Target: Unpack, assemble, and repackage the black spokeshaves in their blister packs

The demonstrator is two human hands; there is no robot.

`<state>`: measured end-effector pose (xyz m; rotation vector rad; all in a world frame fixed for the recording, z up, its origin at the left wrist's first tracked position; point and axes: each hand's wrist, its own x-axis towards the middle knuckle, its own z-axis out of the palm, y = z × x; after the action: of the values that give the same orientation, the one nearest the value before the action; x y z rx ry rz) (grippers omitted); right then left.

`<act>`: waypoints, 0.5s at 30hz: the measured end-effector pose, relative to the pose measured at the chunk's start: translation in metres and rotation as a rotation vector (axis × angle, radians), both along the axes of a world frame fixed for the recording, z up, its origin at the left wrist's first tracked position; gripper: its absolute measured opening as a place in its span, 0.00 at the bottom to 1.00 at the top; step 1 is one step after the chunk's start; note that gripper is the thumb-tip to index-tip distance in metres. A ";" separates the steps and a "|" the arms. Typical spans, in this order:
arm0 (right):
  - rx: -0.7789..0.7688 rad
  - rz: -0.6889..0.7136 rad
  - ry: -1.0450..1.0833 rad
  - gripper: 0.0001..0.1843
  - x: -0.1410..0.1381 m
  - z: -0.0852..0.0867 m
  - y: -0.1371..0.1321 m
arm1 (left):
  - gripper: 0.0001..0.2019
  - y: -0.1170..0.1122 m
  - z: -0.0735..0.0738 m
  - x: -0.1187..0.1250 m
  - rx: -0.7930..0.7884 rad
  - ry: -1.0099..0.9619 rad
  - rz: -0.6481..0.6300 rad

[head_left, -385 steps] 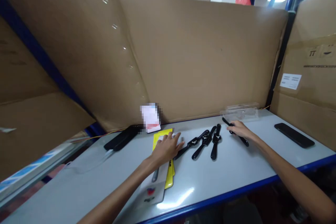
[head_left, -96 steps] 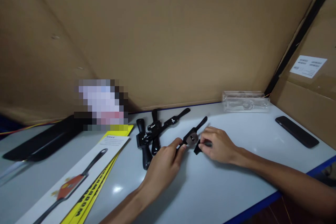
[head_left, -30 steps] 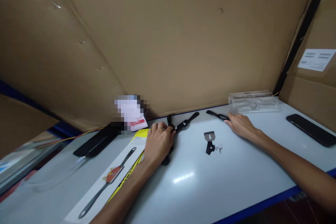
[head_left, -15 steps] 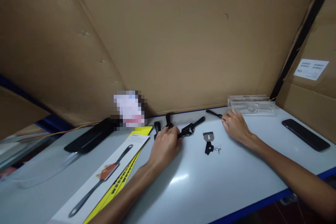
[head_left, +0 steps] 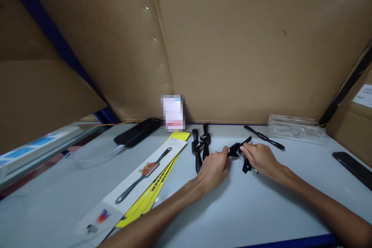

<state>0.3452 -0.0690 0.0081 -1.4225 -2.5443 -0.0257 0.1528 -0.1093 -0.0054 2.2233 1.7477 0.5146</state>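
Both my hands meet on one black two-handled tool (head_left: pixel 236 148) lying on the grey table (head_left: pixel 261 209). My left hand (head_left: pixel 213 167) is curled round its near handle. My right hand (head_left: pixel 259 157) pinches the tool's middle with bent fingers. A small black clamp piece (head_left: pixel 246 166) lies just under my right hand. Two more black tools (head_left: pixel 200 146) lie side by side to the left of my left hand. A thin black bar (head_left: pixel 264 138) lies beyond my right hand.
Printed yellow and white packaging cards (head_left: pixel 145 176) lie at the left. A black case (head_left: pixel 136 133) and a clear plastic sheet (head_left: pixel 95 157) lie further left. Clear blister packs (head_left: pixel 296 130) sit at the back right, a black phone (head_left: pixel 353 166) at the right edge. Cardboard walls (head_left: pixel 232 46) stand behind.
My right hand left the thin black bar at the back and came onto the tool my left hand holds. The view swung to the left.
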 end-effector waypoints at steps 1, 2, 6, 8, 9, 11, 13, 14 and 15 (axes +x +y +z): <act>-0.005 -0.008 -0.024 0.20 -0.005 0.001 0.000 | 0.06 0.000 -0.002 0.001 0.011 -0.044 0.007; -0.009 -0.018 -0.032 0.20 -0.010 0.001 0.001 | 0.06 0.000 -0.005 0.002 0.024 -0.087 0.016; -0.081 -0.058 0.175 0.16 -0.021 0.001 0.005 | 0.07 -0.004 -0.011 0.005 0.070 -0.218 0.056; -0.142 -0.068 0.351 0.18 -0.020 0.004 0.004 | 0.07 -0.008 -0.010 0.007 0.094 -0.301 0.069; -0.184 -0.073 0.438 0.21 -0.018 0.006 0.002 | 0.08 -0.010 -0.009 0.008 0.107 -0.348 0.071; -0.350 -0.069 0.604 0.26 -0.014 0.011 -0.003 | 0.08 -0.014 -0.006 0.010 0.127 -0.417 0.063; -0.658 -0.037 0.783 0.30 -0.010 0.016 -0.010 | 0.09 -0.016 -0.003 0.011 0.138 -0.411 0.049; -0.824 -0.015 0.885 0.30 -0.009 0.018 -0.014 | 0.09 -0.016 -0.003 0.011 0.143 -0.393 0.043; -0.976 0.005 0.987 0.29 -0.008 0.019 -0.016 | 0.08 -0.016 -0.003 0.011 0.151 -0.376 0.041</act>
<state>0.3371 -0.0854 0.0270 -1.1509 -1.6773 1.6331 0.1638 -0.1257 -0.0079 2.0191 1.6016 1.0296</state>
